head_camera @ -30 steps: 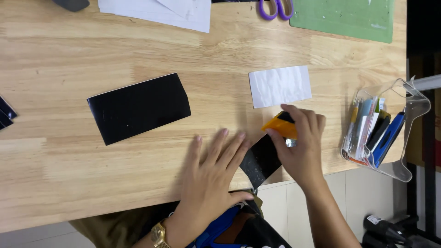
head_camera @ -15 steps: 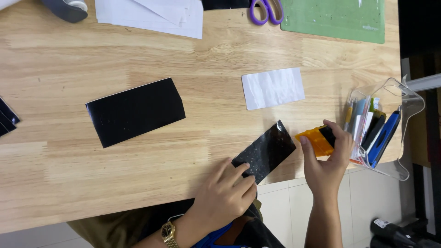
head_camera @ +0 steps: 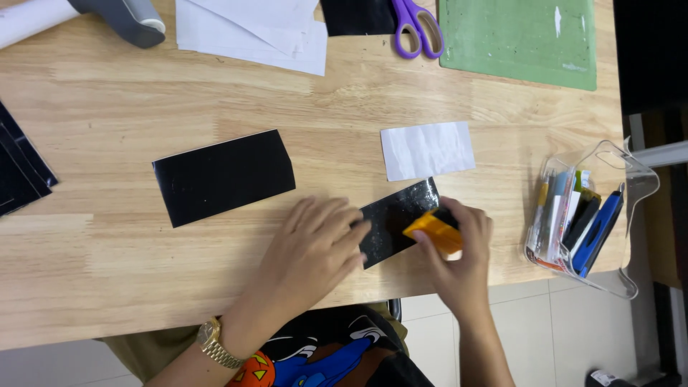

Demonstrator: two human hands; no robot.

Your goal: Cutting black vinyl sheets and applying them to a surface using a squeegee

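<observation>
Now, with the left hand (head_camera: pixel 315 247) spread flat, fingers splayed, pinning the near end of the small glossy black rectangular sheet (head_camera: pixel 393 218) to the pale wooden table (head_camera: pixel 215 93). Right hand (head_camera: pixel 459 261) pinching a small orange plastic scraper (head_camera: pixel 433 233), its edge laid on the sheet's far half. To do it well — probably best to keep the flat hand pressing so the sheet cannot slide, hold the scraper at a low tilt and draw it in even overlapping strokes away from the pinned end. Sheet lying near the table's front edge, slightly askew, shiny with faint reflections, one corner lifted a little perhaps — hard to tell. Just beyond it, a white paper rectangle (head_camera: pixel 428 150); to the left, a larger black sheet (head_camera: pixel 223 175). Well apart: a clear plastic pouch of pens (head_camera: pixel 584 215).
</observation>
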